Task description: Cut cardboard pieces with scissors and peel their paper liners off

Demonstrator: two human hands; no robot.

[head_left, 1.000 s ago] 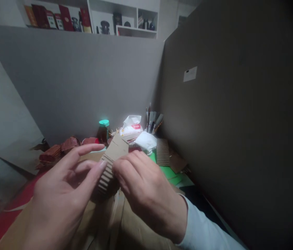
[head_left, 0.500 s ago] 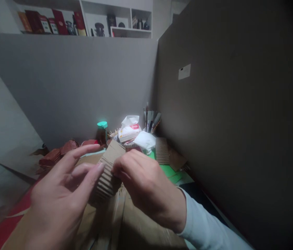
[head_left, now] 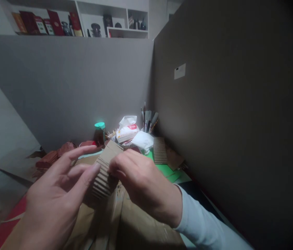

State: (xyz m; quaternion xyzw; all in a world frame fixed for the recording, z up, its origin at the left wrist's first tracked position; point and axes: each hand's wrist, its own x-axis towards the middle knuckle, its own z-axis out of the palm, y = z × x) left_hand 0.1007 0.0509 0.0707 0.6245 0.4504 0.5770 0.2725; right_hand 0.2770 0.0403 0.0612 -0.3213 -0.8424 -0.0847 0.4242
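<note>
A small piece of corrugated cardboard [head_left: 102, 180], its ridges bared on the lower part and smooth at the top, is held tilted between my hands. My left hand [head_left: 58, 191] grips its left side with the thumb on the ridges, the index finger stretched out behind. On the right edge, the fingertips of my right hand [head_left: 141, 180] are pinched together at the ridges; what lies between them is hidden. Beneath both hands is a larger brown cardboard surface [head_left: 146, 225] with a taped strip and some printed marks.
Behind the hands stand a tissue pack [head_left: 127, 133], a jar with a turquoise lid [head_left: 100, 125] and a cup of brushes and pens [head_left: 148, 121]. Another ridged cardboard piece [head_left: 160, 151] lies by green sheets [head_left: 169, 173]. Reddish-brown crumpled pieces [head_left: 50, 158] are at left. Grey partitions [head_left: 84, 86] enclose the desk.
The whole view has shifted slightly, so everything sits a little further left. Both hands keep nearly the same hold on the cardboard piece.
</note>
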